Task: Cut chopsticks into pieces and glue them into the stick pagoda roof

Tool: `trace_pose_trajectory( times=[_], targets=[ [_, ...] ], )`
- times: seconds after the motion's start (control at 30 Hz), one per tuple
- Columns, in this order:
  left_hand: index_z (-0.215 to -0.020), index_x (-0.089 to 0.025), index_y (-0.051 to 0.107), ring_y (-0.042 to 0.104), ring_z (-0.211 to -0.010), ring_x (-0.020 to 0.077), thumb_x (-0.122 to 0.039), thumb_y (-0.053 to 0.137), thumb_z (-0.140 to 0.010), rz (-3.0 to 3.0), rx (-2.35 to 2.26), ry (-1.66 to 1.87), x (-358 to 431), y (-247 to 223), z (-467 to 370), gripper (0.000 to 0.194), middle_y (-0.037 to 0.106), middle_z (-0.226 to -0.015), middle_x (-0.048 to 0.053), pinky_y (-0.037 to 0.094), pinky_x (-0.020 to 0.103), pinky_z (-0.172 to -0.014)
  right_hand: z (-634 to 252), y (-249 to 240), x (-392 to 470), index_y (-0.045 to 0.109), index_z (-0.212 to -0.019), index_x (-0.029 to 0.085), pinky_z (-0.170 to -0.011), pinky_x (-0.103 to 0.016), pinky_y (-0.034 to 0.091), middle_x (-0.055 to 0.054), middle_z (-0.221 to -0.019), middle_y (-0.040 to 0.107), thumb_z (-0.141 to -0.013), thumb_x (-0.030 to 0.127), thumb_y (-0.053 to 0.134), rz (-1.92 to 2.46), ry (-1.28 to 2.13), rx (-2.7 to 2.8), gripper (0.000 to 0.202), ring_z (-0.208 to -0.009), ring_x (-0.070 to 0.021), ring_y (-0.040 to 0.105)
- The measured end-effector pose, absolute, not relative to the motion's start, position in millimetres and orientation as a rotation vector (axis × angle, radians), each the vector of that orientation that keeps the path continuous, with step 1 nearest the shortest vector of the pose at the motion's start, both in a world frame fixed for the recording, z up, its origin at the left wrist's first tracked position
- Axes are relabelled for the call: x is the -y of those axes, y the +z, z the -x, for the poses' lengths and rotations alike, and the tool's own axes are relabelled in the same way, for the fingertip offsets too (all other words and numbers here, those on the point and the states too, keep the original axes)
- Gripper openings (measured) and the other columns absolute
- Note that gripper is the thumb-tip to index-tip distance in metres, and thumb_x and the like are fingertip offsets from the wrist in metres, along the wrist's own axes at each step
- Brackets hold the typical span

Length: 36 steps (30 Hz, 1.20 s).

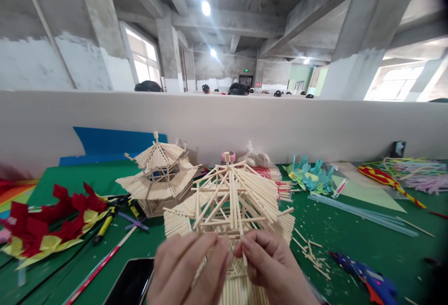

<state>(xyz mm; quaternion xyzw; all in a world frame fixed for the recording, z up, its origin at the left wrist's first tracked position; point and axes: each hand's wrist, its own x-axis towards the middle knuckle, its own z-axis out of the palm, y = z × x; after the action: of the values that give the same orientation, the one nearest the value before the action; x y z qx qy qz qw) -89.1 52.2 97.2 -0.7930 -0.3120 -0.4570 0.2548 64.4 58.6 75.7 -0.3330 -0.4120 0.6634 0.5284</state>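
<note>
A pagoda model made of thin wooden sticks (273, 193) stands right in front of me, its pointed roof partly covered with sticks and partly open frame. My right hand (275, 267) pinches a thin wooden stick (244, 251) at the front of the roof. Beside it, my left hand (191, 267) is curled against the model's lower front, fingers bent together; whatever its fingertips hold is hidden. Both hands cover part of the lower tier. Behind to the left stands a second stick pagoda (161, 174), with its roof more fully covered.
A blue glue gun (367, 274) and stick scraps (315, 260) lie at right. Glue sticks (364, 214) and a teal paper crown (311, 174) are behind them. At left are a phone (129, 281), a red paper crown (52, 221) and a cutter (105, 225). A white partition (224, 118) stands behind.
</note>
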Motion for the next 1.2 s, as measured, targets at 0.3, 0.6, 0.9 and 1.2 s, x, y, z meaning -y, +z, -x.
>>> trace_pose_trajectory(
  times=[0.3,0.6,0.9,1.2],
  targets=[
    [-0.105,-0.019,0.052,0.043,-0.097,0.0204,-0.008,0.045,-0.08,2.578,0.827,-1.013,-112,146,101,0.029,0.054,-0.1,0.006,0.038,0.04,-0.081,-62,79,-64,0.058,-0.058,0.015,-0.034,-0.019,0.007,0.011,-0.037,0.028,-0.064,0.056,0.06,0.882,1.463,1.122,0.042,-0.033,-0.0009,0.016],
    [-0.104,-0.023,0.054,0.044,-0.094,0.0181,-0.016,0.041,-0.084,2.823,0.942,-0.963,-126,162,98,0.025,0.049,-0.1,0.005,0.039,0.037,-0.079,-63,83,-66,0.057,-0.058,0.016,-0.033,-0.018,0.008,0.011,-0.035,0.028,-0.063,0.058,0.059,0.92,1.491,1.125,0.043,-0.031,-0.0007,0.018],
    [-0.099,-0.017,0.058,0.049,-0.089,0.0181,-0.008,0.04,-0.08,2.816,0.763,-1.11,-142,165,91,0.028,0.054,-0.094,0.009,0.043,0.038,-0.074,-62,84,-66,0.058,-0.058,0.016,-0.033,-0.016,0.019,0.01,-0.035,0.031,-0.068,0.056,0.056,0.964,1.409,1.191,0.041,-0.031,-0.001,0.023],
    [-0.094,-0.021,0.061,0.045,-0.082,0.0179,-0.015,0.042,-0.083,2.763,0.716,-0.888,-147,174,87,0.023,0.051,-0.082,0.005,0.038,0.035,-0.07,-65,93,-63,0.057,-0.057,0.016,-0.036,-0.017,0.024,0.009,-0.038,0.034,-0.069,0.055,0.055,1.007,1.302,1.245,0.04,-0.033,-0.0022,0.026]
  ],
)
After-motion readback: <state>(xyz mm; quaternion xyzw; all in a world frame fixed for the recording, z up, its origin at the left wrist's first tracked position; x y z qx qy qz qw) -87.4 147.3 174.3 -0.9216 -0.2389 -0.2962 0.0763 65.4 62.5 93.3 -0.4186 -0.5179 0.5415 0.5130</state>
